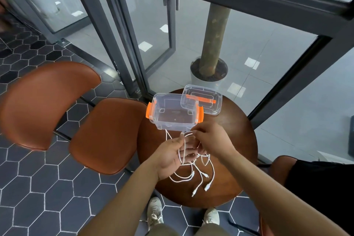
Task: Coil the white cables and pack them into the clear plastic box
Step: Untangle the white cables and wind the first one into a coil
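- Thin white cables (207, 186) are gripped by the left hand (172, 157) and pinched by the right hand (209, 140).
- The clear, orange-latched box (172, 121) is set on the round wooden tabletop (234, 149).

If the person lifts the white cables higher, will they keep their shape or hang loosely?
Probably floppy: the white cables droop in loose loops from the left hand and right hand onto the table. Likely light: the strands look thin. Their free ends may swing and tangle.
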